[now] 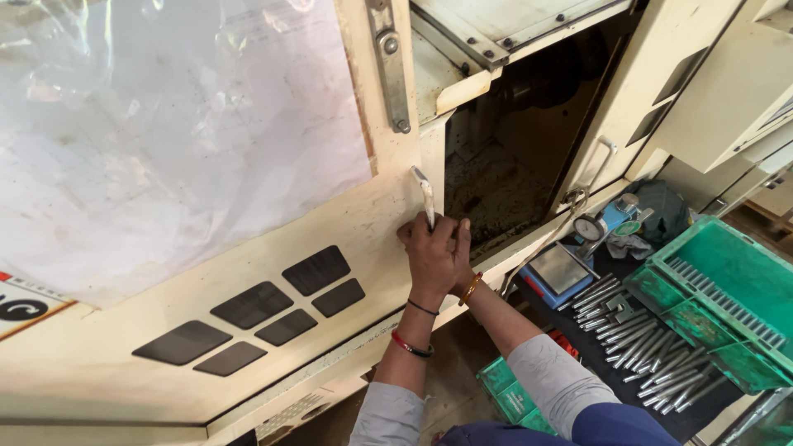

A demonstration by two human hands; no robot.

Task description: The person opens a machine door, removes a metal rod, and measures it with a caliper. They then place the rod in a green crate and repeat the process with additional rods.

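Observation:
Both my hands meet at the metal door handle of a cream machine's sliding door. My left hand is wrapped round the handle's lower end. My right hand lies behind it, mostly hidden, its fingers curled at the door's edge. I cannot tell whether the right hand grips the handle or only the door edge. The door stands partly open, showing a dark, dirty machine interior.
A large window covered with clear plastic film fills the door's upper left. Right of me, a green plastic crate holds metal pieces. Several steel rods lie on a dark mat near a dial gauge and a small blue-edged plate.

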